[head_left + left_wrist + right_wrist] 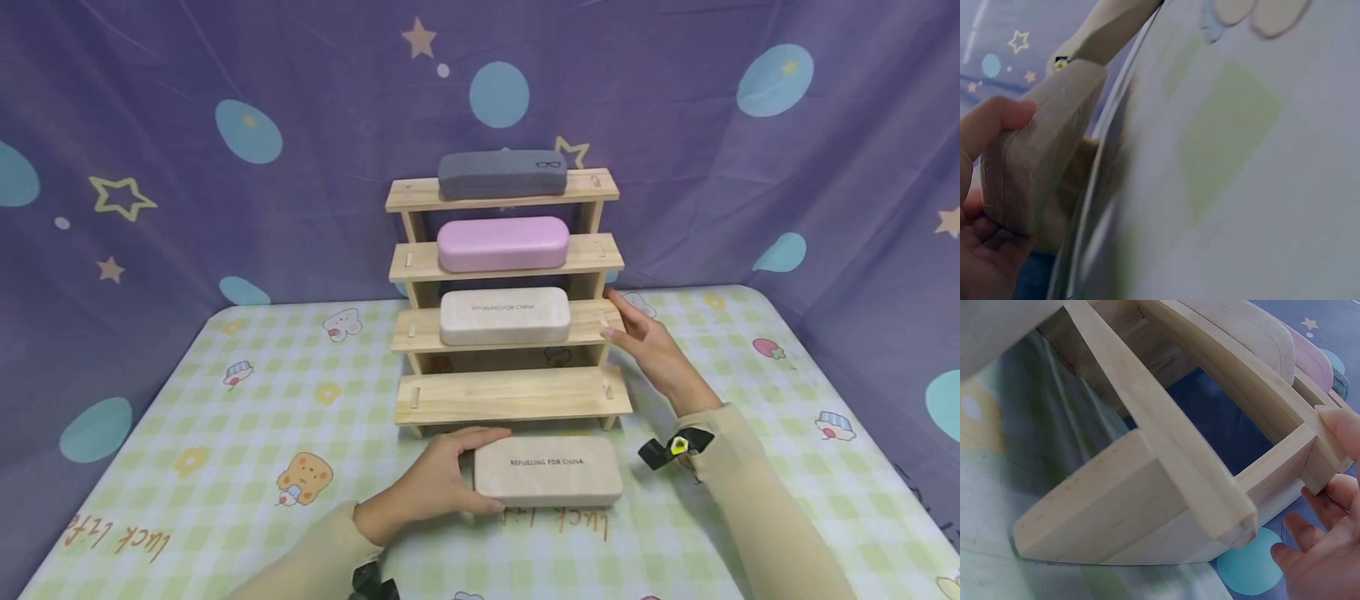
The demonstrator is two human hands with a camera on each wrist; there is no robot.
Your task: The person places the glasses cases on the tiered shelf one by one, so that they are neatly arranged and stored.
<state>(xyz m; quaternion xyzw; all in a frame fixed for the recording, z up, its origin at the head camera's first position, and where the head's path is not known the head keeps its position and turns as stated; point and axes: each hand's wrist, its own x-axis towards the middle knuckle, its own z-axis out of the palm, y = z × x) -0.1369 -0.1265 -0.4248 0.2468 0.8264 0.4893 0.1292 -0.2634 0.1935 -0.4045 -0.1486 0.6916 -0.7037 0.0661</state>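
My left hand (435, 479) grips the left end of a cream glasses case (547, 483) printed "REFUELING FOR CHINA", thumb on the near side and fingers on the far side. In the left wrist view the case (1054, 119) sits between thumb and fingers. It is in front of a stepped wooden rack (510, 396); whether it touches the table I cannot tell. My right hand (656, 350) holds the right end of the rack's second step from the bottom. The right wrist view shows thumb above and fingers below that board (1310, 431).
On the rack's upper steps stand a grey glasses case (502, 175), a pink one (502, 244) and another cream one (505, 317), one per step. The bottom board is bare wood. A green-checked cloth (360, 450) covers the table, with a purple curtain (337, 125) behind.
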